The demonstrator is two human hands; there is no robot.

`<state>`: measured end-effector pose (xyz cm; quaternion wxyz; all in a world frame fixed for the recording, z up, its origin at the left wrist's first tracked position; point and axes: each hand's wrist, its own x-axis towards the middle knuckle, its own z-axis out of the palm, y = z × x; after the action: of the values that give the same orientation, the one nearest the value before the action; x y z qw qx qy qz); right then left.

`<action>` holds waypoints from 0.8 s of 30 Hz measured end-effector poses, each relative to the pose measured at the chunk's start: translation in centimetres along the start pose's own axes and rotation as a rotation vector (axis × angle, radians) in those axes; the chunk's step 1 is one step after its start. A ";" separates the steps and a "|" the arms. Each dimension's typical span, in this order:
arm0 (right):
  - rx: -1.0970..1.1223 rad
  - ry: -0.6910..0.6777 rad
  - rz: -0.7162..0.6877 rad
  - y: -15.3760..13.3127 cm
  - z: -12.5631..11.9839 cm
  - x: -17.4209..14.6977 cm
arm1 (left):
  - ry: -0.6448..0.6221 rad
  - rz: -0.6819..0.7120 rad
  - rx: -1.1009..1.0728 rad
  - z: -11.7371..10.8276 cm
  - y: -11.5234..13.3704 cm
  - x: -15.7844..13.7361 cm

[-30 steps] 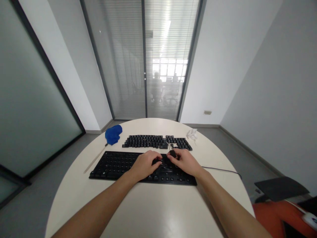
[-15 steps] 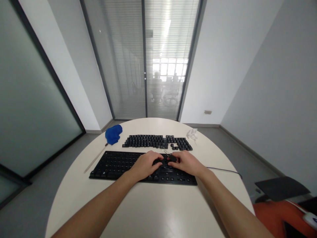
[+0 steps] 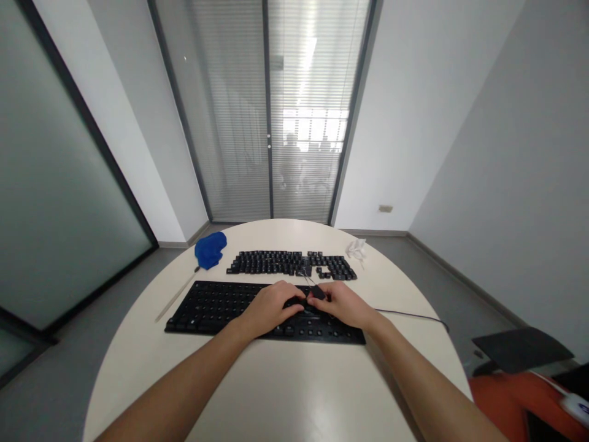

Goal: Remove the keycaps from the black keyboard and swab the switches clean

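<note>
A black keyboard base [image 3: 211, 307] with its keycaps off lies across the table in front of me. My left hand [image 3: 275, 307] rests on its middle, thumb and fingers apart, with nothing visible between them. Just to the right, my right hand [image 3: 343, 302] is closed on a keycap puller [image 3: 317, 292] with a black handle and thin wire loops, which point away from me. The fingertips of both hands almost meet over the keyboard. Behind it, loose black keycaps [image 3: 267, 262] are laid out in rows. What lies under my right fingers is hidden.
At the back left is a blue cloth [image 3: 210, 249], with a thin stick-handled brush [image 3: 177, 294] before it. Crumpled white tissue [image 3: 356, 248] lies at the back right. A black cable [image 3: 409, 314] runs toward the right edge of the round table [image 3: 276, 393]. An orange chair [image 3: 510, 402] stands beyond it.
My right hand has shifted slightly left toward my left hand, and the wire end of the keycap puller has swung left and away. My left hand stays nearly still.
</note>
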<state>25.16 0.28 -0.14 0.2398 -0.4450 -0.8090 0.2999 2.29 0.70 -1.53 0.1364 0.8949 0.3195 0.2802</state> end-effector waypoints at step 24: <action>-0.092 0.222 -0.060 -1.5 1.1 0.2 | 0.128 -0.292 -0.550 -0.1 -0.6 0.8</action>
<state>23.43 -0.51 0.15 0.3161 -0.4616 -0.8034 0.2038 2.46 1.65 -1.40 0.3919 0.7494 0.3649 0.3893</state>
